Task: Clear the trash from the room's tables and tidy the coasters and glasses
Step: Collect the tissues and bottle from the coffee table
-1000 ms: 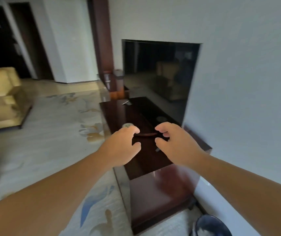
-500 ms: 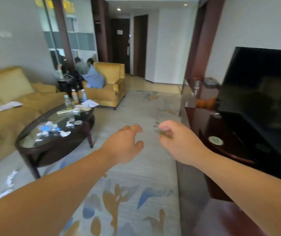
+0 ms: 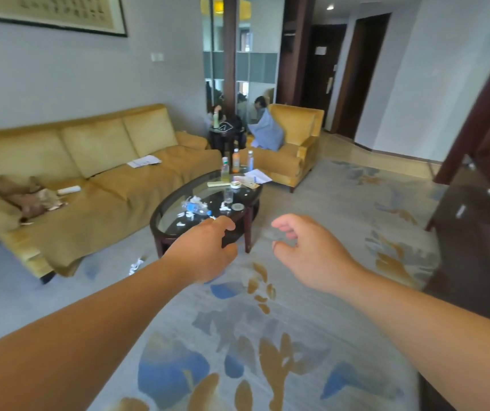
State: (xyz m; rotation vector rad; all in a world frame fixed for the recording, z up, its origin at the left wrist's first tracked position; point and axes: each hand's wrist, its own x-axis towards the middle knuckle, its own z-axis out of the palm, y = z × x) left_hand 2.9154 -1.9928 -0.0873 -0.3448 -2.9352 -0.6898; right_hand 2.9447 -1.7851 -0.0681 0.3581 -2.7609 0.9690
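Both arms reach forward over a patterned carpet point(image 3: 267, 336) with blue and gold leaf shapes. Left hand point(image 3: 205, 253) held out, fingers loosely curled, nothing in it. Right hand point(image 3: 306, 256) likewise empty, thumb and fingers apart in a loose open curl; the spot between them is blurred.

Oval glass-topped coffee table point(image 3: 165, 218) with dark wood frame stands ahead, just past the left hand in view. On its top:
- crumpled white paper scraps point(image 3: 190, 215) scattered over the near half
- a plastic water bottle point(image 3: 195, 207) lying on its side among the scraps
- a clear drinking glass point(image 3: 228, 194) upright near the middle
- a round coaster point(image 3: 237, 207) just beside the glass, toward the near right edge
- 3 upright bottles point(image 3: 235, 160) at the far end, one with an orange body
- flat papers point(image 3: 257, 176) at the far right end, one sheet overhanging the edge.

More white paper trash point(image 3: 136, 265) lies on the carpet beside the table's near leg.

Long yellow sofa point(image 3: 113, 179) runs along the left wall, behind the table. On its seat: a white sheet point(image 3: 144, 161), a white remote-like object point(image 3: 68, 190), a brown crumpled bundle point(image 3: 30, 197). Yellow armchair point(image 3: 294, 143) stands beyond the table's far end, a pale blue cushion point(image 3: 266, 133) on it. Dark wood cabinet point(image 3: 475, 232) at the right edge, blurred.
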